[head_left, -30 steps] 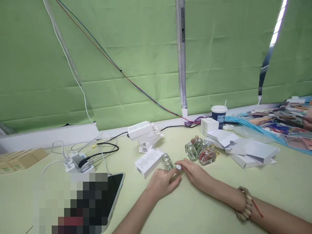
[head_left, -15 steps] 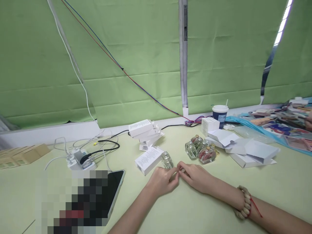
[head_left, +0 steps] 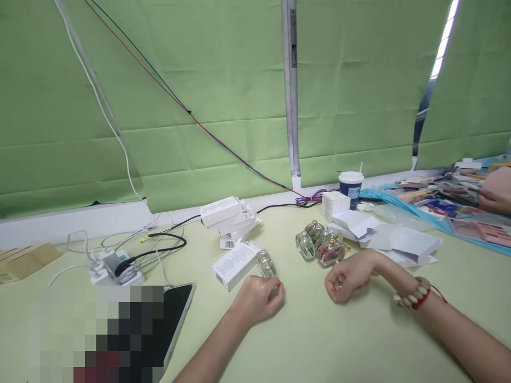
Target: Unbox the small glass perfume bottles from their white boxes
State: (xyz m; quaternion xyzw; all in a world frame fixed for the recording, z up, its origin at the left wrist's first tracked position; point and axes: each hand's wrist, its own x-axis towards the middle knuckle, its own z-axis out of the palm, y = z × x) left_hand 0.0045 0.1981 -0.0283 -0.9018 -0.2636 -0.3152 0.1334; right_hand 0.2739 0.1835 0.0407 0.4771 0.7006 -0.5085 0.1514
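Observation:
My left hand (head_left: 257, 300) rests on the table with its fingers curled; whatever may be in them is hidden. Just beyond its knuckles stands a clear, ridged glass bottle (head_left: 266, 263), beside a white printed box (head_left: 236, 265). My right hand (head_left: 351, 276), bent at the wrist, has its fingers curled into a loose ring, and I cannot make out what they hold. Close behind it sit several glass bottles, among them a clear one (head_left: 305, 245) and one with a reddish inside (head_left: 331, 251). Gold-coloured parts show on some of these.
White boxes (head_left: 219, 211) are stacked at the back. Opened white cartons (head_left: 415, 243) and a lidded cup (head_left: 351, 189) stand to the right. A power strip (head_left: 115, 268) with cables and a tablet-like device (head_left: 181, 306) lie left. Another person's hand (head_left: 493, 201) is at far right.
My hands have parted: the right one has moved right and turned at the wrist, while the left has stayed by the glass bottle. The whole view has shifted slightly.

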